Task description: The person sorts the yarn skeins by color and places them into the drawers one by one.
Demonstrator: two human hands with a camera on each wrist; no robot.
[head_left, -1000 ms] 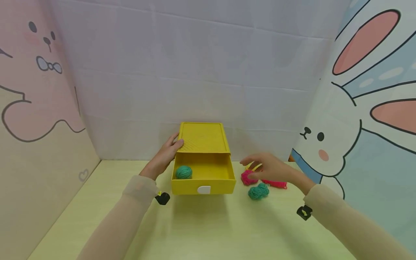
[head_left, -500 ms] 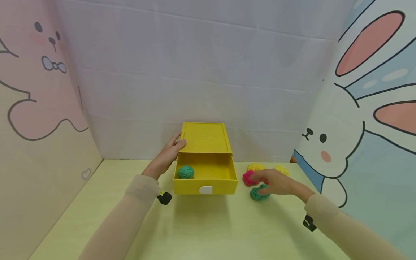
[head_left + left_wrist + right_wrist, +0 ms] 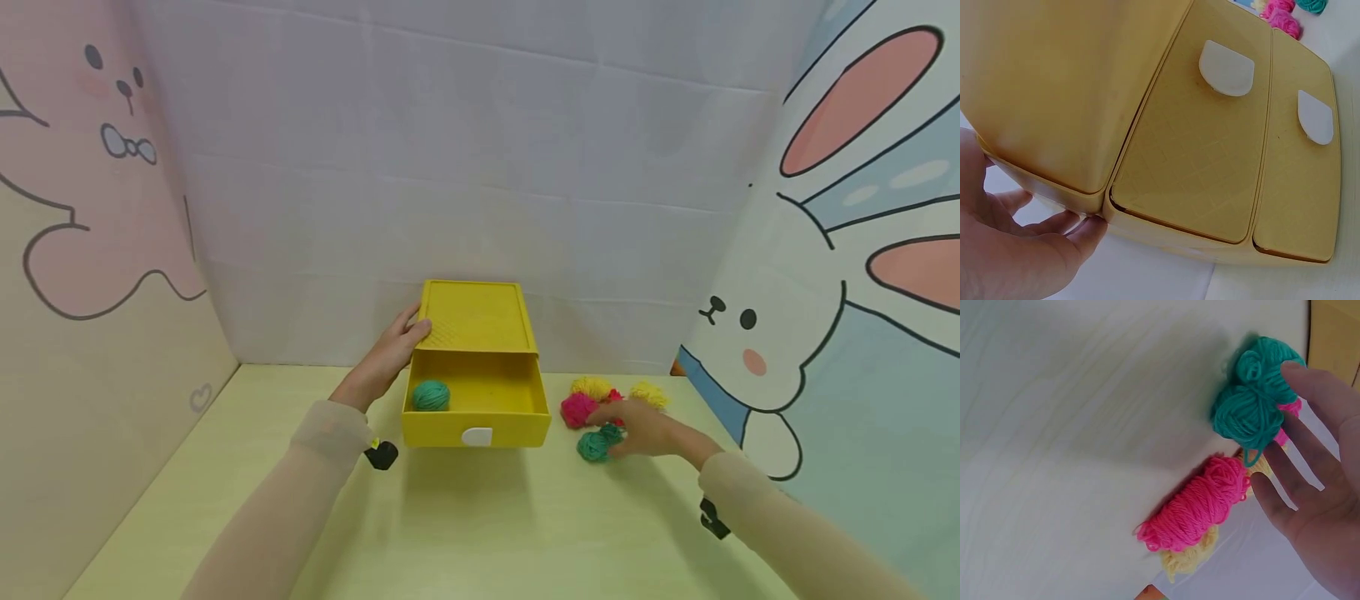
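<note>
right hand (image 3: 641, 427) | lowered from above pink ball (image 3: 578, 411) | now at green yarn (image 3: 594, 447)

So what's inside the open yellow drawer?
Only a green yarn ball shows, at the left of the drawer. Anything farther back is hidden under the cabinet top.

Drawer unit (image 3: 480, 312): smooth plastic, crosshatched patch
Green bundle (image 3: 1252, 406): matt, fibrous yarn
Tabletop (image 3: 465, 521): smooth, wood-grained
Backdrop (image 3: 480, 167): creased, cloth-like
</note>
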